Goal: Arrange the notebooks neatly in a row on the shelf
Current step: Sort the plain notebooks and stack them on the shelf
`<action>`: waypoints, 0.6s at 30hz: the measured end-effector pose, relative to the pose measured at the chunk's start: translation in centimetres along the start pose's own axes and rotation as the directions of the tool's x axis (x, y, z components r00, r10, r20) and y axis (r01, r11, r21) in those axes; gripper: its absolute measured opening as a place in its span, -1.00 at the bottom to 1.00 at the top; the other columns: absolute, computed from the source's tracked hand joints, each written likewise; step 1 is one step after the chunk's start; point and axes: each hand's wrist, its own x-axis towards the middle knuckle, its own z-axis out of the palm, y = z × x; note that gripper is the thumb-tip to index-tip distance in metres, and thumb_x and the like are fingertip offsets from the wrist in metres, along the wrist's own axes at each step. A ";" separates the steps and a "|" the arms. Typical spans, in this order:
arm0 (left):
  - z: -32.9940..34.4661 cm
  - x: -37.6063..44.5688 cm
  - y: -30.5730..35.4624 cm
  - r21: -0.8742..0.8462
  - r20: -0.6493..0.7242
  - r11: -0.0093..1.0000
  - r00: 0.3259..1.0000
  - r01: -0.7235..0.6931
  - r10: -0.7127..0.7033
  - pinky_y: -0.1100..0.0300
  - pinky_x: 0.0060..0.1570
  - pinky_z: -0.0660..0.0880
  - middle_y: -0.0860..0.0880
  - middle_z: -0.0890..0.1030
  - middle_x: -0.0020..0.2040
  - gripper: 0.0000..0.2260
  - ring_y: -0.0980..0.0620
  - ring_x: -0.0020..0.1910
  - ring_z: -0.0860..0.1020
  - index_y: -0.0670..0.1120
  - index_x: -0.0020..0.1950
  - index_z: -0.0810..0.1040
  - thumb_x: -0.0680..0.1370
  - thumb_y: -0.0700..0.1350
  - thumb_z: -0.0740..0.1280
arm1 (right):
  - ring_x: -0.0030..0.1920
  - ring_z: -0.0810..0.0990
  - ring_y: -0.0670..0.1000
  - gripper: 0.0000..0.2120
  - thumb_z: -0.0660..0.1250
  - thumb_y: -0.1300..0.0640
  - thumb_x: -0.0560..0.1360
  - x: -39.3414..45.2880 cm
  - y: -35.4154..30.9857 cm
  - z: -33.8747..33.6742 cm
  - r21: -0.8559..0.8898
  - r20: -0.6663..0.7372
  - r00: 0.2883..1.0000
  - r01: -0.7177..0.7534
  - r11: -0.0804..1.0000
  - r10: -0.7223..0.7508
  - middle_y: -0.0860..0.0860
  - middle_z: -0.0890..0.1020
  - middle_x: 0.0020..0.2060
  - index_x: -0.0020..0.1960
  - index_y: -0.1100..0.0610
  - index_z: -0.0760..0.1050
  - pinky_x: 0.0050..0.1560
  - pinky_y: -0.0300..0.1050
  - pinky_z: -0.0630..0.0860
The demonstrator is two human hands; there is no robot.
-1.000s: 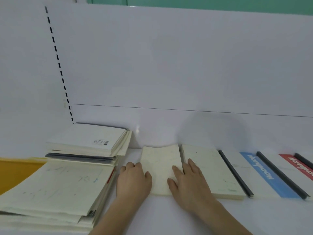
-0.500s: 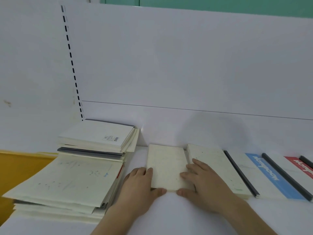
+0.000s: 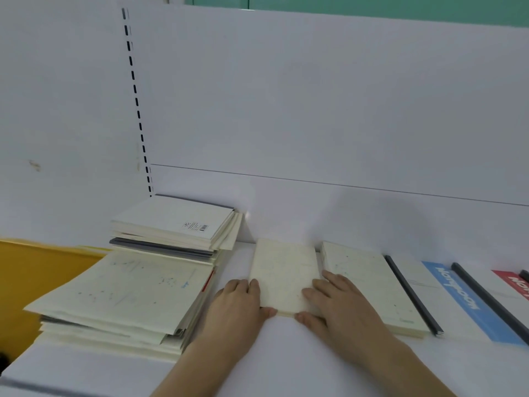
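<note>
A small cream notebook (image 3: 283, 275) lies flat on the white shelf (image 3: 286, 362), near the middle. The left hand (image 3: 239, 308) rests at its left edge with straight fingers, and the thumb touches the near edge. The right hand (image 3: 340, 306) lies on its right side with fingers spread flat, and its thumb also touches the near edge. Neither hand is curled around the notebook; both just press on it. Just to the right lies a second cream notebook (image 3: 369, 285), very close beside the first. Next in the row comes a white notebook with a dark spine (image 3: 412, 293), then one with a blue stripe (image 3: 458, 296), then one with a red stripe (image 3: 512, 285) at the far right edge. To the left sits a messy pile of notebooks (image 3: 120, 299), and farther back a smaller stack (image 3: 177, 224) sits on top of it, touching the white back wall (image 3: 315, 110). A strip of dark slots (image 3: 136, 93) runs up the wall. Something yellow (image 3: 31, 273) shows at the left. Green (image 3: 372, 7) shows above the wall.
</note>
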 end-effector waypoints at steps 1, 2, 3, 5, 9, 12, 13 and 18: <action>0.1 0.0 0.1 -0.001 0.004 1.000 1.000 0.000 0.000 0.11 0.40 0.27 -0.07 0.37 0.46 -0.39 -0.05 0.48 0.24 -0.13 0.54 0.20 0.64 0.25 0.08 | 0.45 0.30 0.09 -0.18 -0.34 -0.43 0.46 -0.1 -0.1 0.0 0.000 -0.007 1.000 0.008 1.000 -0.008 -0.03 0.51 0.30 0.27 -0.04 0.49 0.47 -0.02 0.16; 0.2 -0.1 0.1 0.003 0.013 1.000 1.000 -0.002 0.002 0.09 0.45 0.23 -0.10 0.31 0.50 -0.38 -0.07 0.52 0.18 -0.14 0.56 0.15 0.65 0.23 0.08 | 0.49 0.22 0.08 -0.14 -0.37 -0.43 0.43 -0.2 -0.2 0.0 0.013 0.001 1.000 0.010 1.000 -0.010 -0.01 0.44 0.38 0.34 -0.04 0.44 0.50 -0.03 0.07; 0.1 -0.2 0.2 0.008 0.012 1.000 1.000 -0.007 0.007 0.08 0.48 0.19 -0.13 0.24 0.54 -0.38 -0.09 0.55 0.12 -0.15 0.58 0.11 0.66 0.22 0.08 | 0.52 0.15 0.06 -0.13 -0.38 -0.44 0.41 -0.2 -0.4 -0.2 0.031 0.015 1.000 0.002 1.000 -0.002 -0.01 0.36 0.44 0.39 -0.05 0.39 0.51 -0.05 0.01; -0.4 -0.4 0.4 0.021 -0.019 0.999 0.999 -0.036 0.036 0.06 0.51 0.15 -0.14 0.15 0.57 -0.39 -0.11 0.57 0.05 -0.16 0.59 0.07 0.67 0.17 0.10 | 0.52 0.14 0.04 -0.19 -0.30 -0.44 0.47 -0.2 -0.9 -0.7 0.052 -0.013 1.000 -0.014 0.999 0.014 -0.02 0.35 0.45 0.42 -0.04 0.36 0.50 -0.07 0.02; -2.0 -1.9 0.2 -0.001 -0.116 0.990 0.984 -0.139 0.138 0.09 0.48 0.19 -0.08 0.30 0.49 -0.50 -0.09 0.54 0.15 -0.14 0.53 0.22 0.67 0.09 0.16 | 0.42 0.37 0.03 -0.38 -0.13 -0.31 0.57 -0.6 -2.6 -1.2 0.056 -0.106 0.994 -0.018 0.998 0.024 -0.03 0.55 0.28 0.28 -0.01 0.53 0.38 -0.01 0.36; -3.7 -3.4 -1.3 -0.051 -0.289 0.976 0.938 -0.212 0.189 0.08 0.21 0.50 -0.03 0.59 0.17 -0.69 -0.06 0.25 0.52 -0.10 0.25 0.54 0.61 0.03 0.23 | 0.43 0.34 0.02 -0.49 -0.01 -0.24 0.57 -0.7 -5.1 -2.4 0.089 -0.183 0.983 0.009 0.996 0.008 -0.05 0.52 0.30 0.30 -0.01 0.50 0.38 -0.03 0.36; -4.2 -3.9 -2.1 -0.051 -0.355 0.973 0.915 -0.225 0.193 0.10 0.08 0.56 0.00 0.62 0.05 -0.72 -0.03 0.12 0.58 -0.07 0.13 0.60 0.58 0.04 0.20 | 0.44 0.33 0.01 -0.51 0.00 -0.23 0.58 -0.5 -6.2 -2.7 0.100 -0.217 0.976 0.028 0.995 -0.006 -0.06 0.51 0.32 0.31 -0.01 0.49 0.40 -0.06 0.33; -6.0 -6.9 -8.8 -0.027 -0.407 0.992 0.908 -0.121 0.100 0.03 -0.03 0.56 0.02 0.63 -0.08 -0.66 -0.05 -0.03 0.59 -0.03 0.00 0.62 0.56 0.10 0.10 | 0.48 0.20 -0.09 -0.43 -0.04 -0.30 0.56 1.0 -13.8 -4.3 0.220 -0.226 0.972 0.109 0.969 -0.058 -0.10 0.40 0.41 0.41 -0.04 0.39 0.47 -0.12 0.21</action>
